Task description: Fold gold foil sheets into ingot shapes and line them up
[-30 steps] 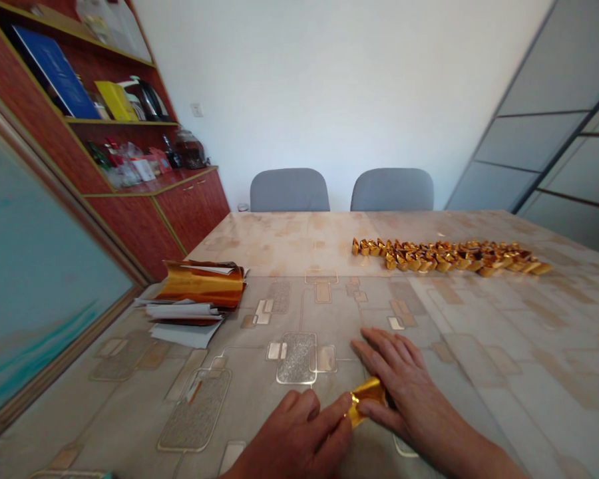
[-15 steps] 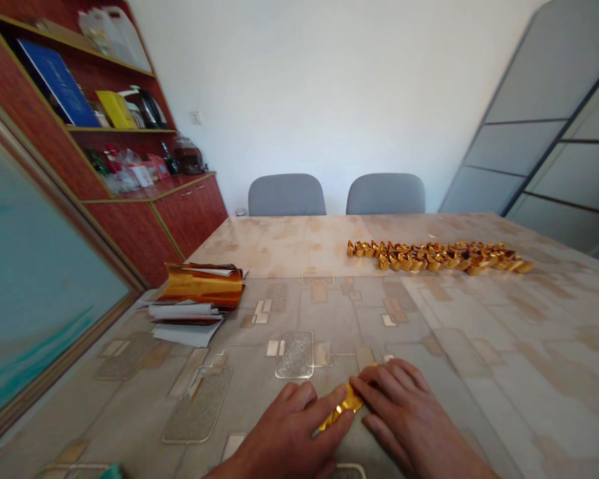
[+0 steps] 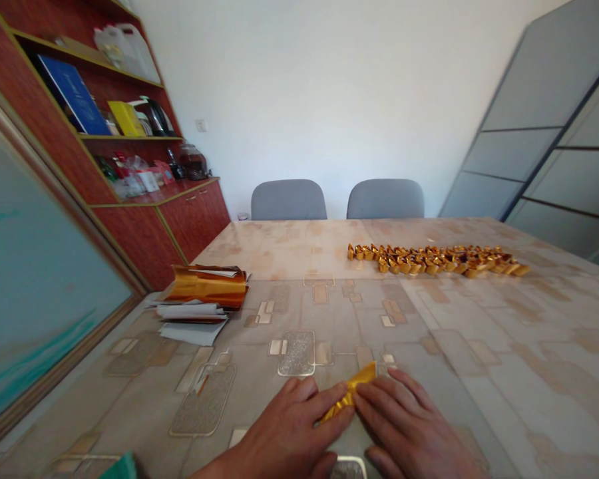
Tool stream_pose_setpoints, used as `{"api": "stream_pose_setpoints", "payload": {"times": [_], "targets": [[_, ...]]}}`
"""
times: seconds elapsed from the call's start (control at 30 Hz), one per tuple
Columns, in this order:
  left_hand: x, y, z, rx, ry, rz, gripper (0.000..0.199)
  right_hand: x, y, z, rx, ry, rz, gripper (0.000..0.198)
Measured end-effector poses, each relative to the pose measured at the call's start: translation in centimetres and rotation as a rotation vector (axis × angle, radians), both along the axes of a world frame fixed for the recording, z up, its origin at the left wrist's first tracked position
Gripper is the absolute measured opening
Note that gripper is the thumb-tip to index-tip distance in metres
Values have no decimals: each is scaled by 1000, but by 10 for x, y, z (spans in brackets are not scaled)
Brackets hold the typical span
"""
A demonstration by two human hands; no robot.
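Note:
A folded piece of gold foil paper (image 3: 363, 378) lies at the table's near middle, its pointed upper end sticking out past my fingers. My left hand (image 3: 299, 422) pinches its lower left part between thumb and forefinger. From the right, my right hand (image 3: 404, 416) presses its fingertips together on the paper's middle; its thumb is partly hidden below. Far right on the table stand rows of folded gold paper ingots (image 3: 439, 261). At the left lies a curled stack of gold foil sheets (image 3: 209, 289) with white backs showing.
The table (image 3: 274, 249) has a patterned cover. Two grey chairs (image 3: 288, 199) stand behind it against the white wall. At the left rises a red wooden cabinet (image 3: 130, 229) with bottles and boxes. A green corner of something (image 3: 120, 468) shows at the lower left.
My right fingers have drawn back a little toward me along the gold foil paper, so its upper end now shows. My left hand keeps its pinch. The view has shifted slightly.

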State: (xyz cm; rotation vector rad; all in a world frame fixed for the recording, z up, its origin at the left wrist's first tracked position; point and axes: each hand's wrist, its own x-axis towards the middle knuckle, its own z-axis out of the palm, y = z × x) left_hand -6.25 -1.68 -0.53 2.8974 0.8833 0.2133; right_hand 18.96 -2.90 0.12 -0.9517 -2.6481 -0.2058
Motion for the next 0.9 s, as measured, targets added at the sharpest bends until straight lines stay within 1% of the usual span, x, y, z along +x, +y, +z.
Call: {"api": "stream_pose_setpoints", "payload": {"times": [0.07,0.2,0.3,0.4,0.5,0.6,0.7,0.77,0.87,0.9], "targets": [[-1,0,3,-37,0,3,58,1,-3,0,-46,6,0,47],[-5,1,13,-102,10,-21,63,10,-2,2,-198,1,-8,54],[-8,3,19,-125,25,-44,62,17,-1,2,-238,-33,8,59],[-11,6,19,-120,39,-81,67,21,-1,0,-257,-54,14,64],[-13,8,15,-99,30,-96,71,20,-1,-1,-281,-48,10,61],[-15,8,14,-85,20,-86,68,18,-1,4,-334,-15,8,58],[-14,7,17,-67,12,-76,63,18,-1,12,-396,18,46,57],[-13,6,20,-56,15,-83,61,17,-1,15,-378,61,13,52],[-12,6,24,-46,29,-114,58,9,1,16,-274,139,-91,42],[-12,6,25,-41,19,-115,58,5,3,15,-248,154,-104,38]]}}
